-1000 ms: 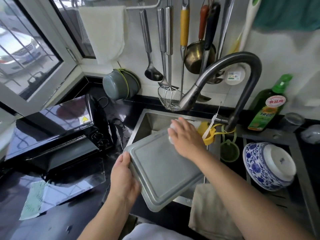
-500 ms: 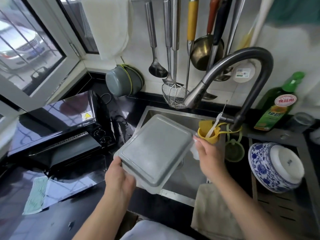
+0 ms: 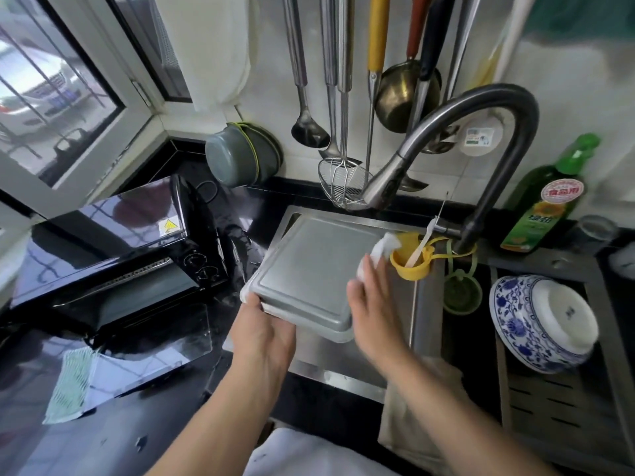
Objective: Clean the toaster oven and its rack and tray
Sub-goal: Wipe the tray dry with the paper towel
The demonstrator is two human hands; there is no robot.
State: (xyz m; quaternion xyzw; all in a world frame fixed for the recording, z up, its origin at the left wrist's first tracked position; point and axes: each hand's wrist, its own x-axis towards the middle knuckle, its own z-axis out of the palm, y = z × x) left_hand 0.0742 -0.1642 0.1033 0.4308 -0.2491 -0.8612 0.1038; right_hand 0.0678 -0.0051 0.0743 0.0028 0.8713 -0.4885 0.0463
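The tray [image 3: 311,269] is held over the sink [image 3: 347,367], gripped at its near-left corner by the left hand [image 3: 263,333]; a white cloth [image 3: 379,250] is pinched against its right edge by the right hand [image 3: 372,312].

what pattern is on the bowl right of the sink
Blue floral pattern on white; the bowl lies tipped on its side, seen in the head view.

Tray [image 3: 309,269] over sink [image 3: 347,376], toaster oven [image 3: 113,255] left, bowl [image 3: 543,324] right, faucet [image 3: 457,146] behind
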